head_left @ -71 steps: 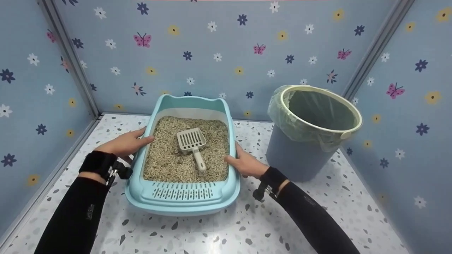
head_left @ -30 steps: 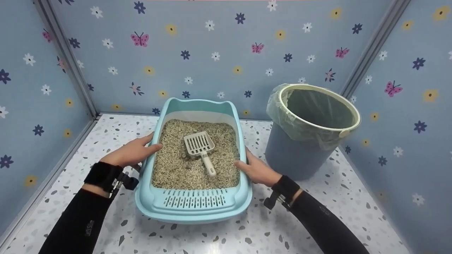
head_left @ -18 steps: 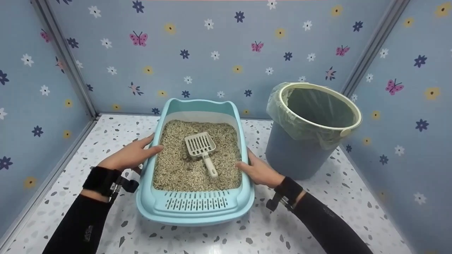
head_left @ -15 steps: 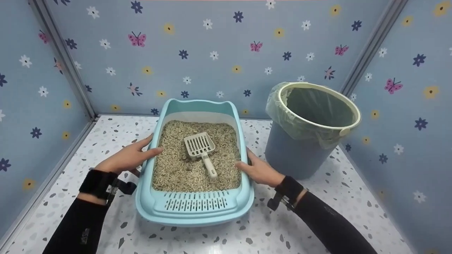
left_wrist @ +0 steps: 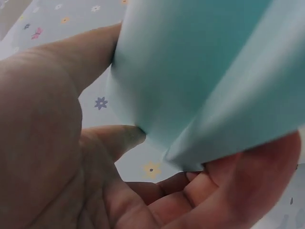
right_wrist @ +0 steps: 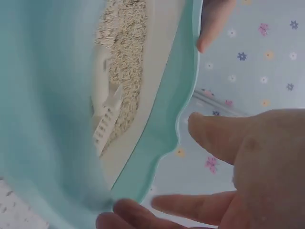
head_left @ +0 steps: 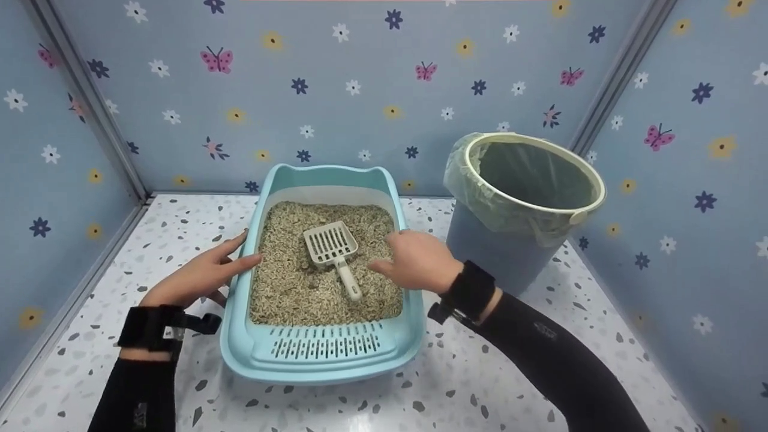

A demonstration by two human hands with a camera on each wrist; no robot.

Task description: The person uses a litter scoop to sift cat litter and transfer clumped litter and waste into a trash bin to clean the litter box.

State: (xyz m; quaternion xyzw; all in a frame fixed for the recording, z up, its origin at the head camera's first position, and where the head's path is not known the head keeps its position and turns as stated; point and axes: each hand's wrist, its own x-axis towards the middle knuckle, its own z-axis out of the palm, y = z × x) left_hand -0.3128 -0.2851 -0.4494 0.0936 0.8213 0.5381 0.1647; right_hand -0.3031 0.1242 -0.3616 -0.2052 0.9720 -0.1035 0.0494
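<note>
A light blue litter box (head_left: 324, 363) sits on the speckled surface, filled with grainy tan litter (head_left: 279, 294). On the litter lies a pale slotted litter scoop (head_left: 347, 279), its handle angled toward the front right. My left hand (head_left: 192, 276) grips the box's left rim, thumb over the top; in the left wrist view, fingers bend beneath the lip of the litter box (left_wrist: 181, 62). My right hand (head_left: 423, 261) is raised over the right rim, close to the scoop's handle. The right wrist view shows the right hand (right_wrist: 267, 162) with thumb and fingers spread, holding nothing.
To the right stands a grey-blue trash bin (head_left: 492, 246) with a cream ring and a translucent green liner (head_left: 510, 213) folded over its top. Flower-patterned panels (head_left: 336, 72) enclose the back and both sides.
The litter box slid right and toward me with both hands on it, then stopped. My right hand has since let go of the right rim and risen inward over the litter.
</note>
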